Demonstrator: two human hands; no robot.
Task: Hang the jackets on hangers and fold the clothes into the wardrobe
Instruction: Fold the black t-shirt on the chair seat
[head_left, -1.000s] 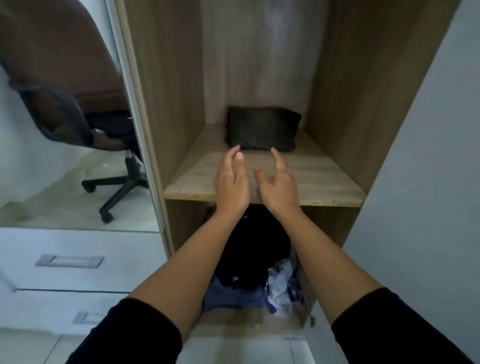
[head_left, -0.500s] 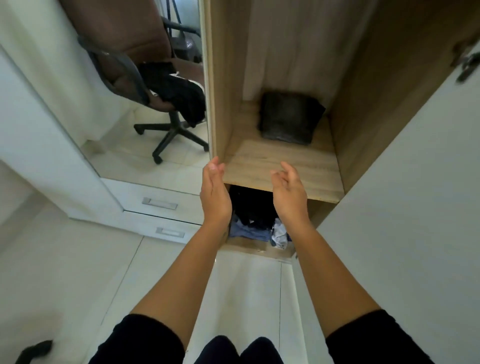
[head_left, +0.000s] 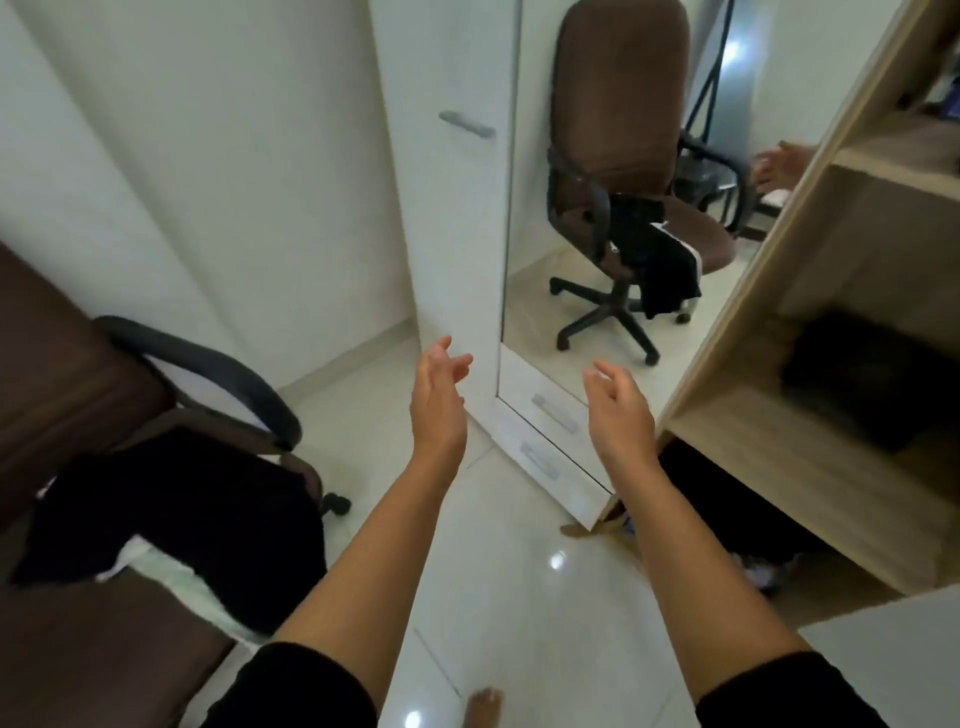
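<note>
Both hands, left (head_left: 438, 402) and right (head_left: 618, 410), hang empty with each grip apart, midway between the black clothes (head_left: 171, 512) on the chair seat (head_left: 104, 654) at near left and the wardrobe (head_left: 810, 457) at right. A careless one-handed grab could let the heap slide off the seat edge onto the floor (head_left: 498, 571), and the folded dark garment (head_left: 872, 379) on the shelf could be rumpled when more is added.

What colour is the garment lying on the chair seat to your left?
Black, with a white part showing beneath it: the garment on the brown chair, seen in the head view.
</note>
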